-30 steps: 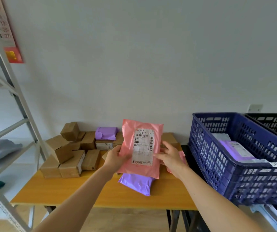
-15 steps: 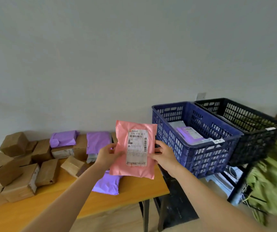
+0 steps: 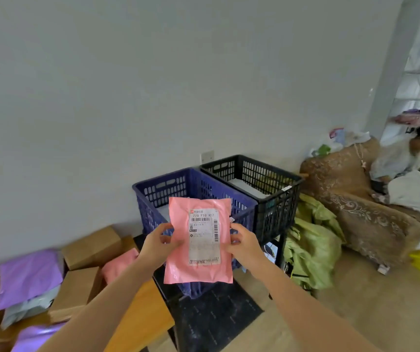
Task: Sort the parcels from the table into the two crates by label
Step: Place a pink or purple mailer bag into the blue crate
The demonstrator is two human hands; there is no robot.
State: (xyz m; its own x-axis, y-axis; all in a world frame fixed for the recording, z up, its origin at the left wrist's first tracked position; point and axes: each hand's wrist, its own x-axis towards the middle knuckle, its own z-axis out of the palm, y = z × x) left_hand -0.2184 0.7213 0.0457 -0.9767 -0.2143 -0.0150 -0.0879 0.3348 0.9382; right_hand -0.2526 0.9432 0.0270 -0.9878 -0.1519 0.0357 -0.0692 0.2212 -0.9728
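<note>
Since half a second ago two plastic lattice crates have swung from right of the grip to straight behind it: one blue crate (image 3: 168, 177), one black crate (image 3: 274, 199). One grey wall (image 3: 127, 97) backs all; one brown patterned armchair (image 3: 356, 199) sits far right. Lower left, one wooden table (image 3: 142, 318) bears two purple plastic mailers (image 3: 30, 278). Left hand (image 3: 159, 243) and right hand (image 3: 244, 246) pinch one pink labelled mailer (image 3: 198, 273) by its sides.

The pink parcel (image 3: 178, 265) is a smooth plastic mailer with a faint sheen, its label (image 3: 203, 237) matt white paper. The blue crate (image 3: 153, 196) and black crate (image 3: 274, 217) are perforated hard plastic. The table (image 3: 142, 323) is smooth wood, the boxes (image 3: 90, 246) matt brown cardboard, the armchair (image 3: 356, 214) patterned woven cloth
</note>
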